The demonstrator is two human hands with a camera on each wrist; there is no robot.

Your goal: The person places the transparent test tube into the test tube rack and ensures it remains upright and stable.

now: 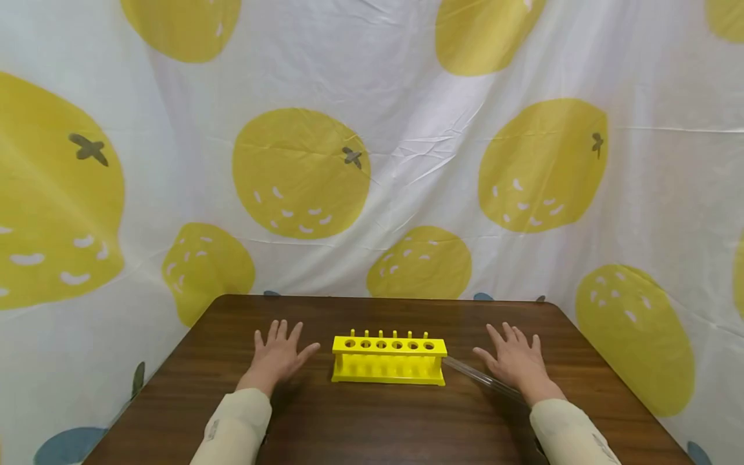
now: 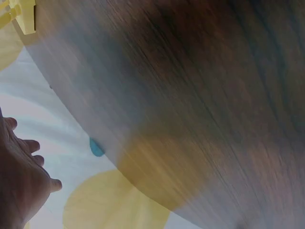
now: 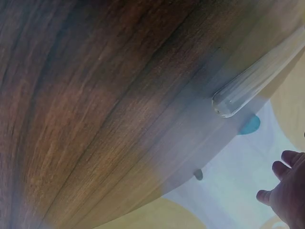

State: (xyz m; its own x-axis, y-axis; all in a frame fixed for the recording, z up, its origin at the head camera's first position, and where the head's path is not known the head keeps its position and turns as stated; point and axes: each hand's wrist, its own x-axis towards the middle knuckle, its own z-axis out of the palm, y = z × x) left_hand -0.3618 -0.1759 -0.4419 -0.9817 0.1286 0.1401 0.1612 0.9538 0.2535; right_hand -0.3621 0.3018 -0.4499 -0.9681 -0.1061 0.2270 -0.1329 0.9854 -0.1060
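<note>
A yellow test tube rack (image 1: 388, 352) with a row of round holes and upright pegs stands in the middle of the table; no tubes are in its holes. To its left is my left hand (image 1: 276, 358), fingers spread and nothing held. On the other side my right hand (image 1: 517, 363) is spread the same way, also holding nothing. A clear test tube (image 1: 473, 372) lies slantwise on the table from the rack's right end toward my right wrist, which hides part of it. The right wrist view shows the rounded end of this test tube (image 3: 248, 86).
The dark wood-grain table (image 1: 372, 426) has rounded far corners. Behind it and along both sides hangs a white curtain (image 1: 418, 161) printed with large yellow fruit. In the left wrist view, a corner of the rack (image 2: 26, 15) shows at top left.
</note>
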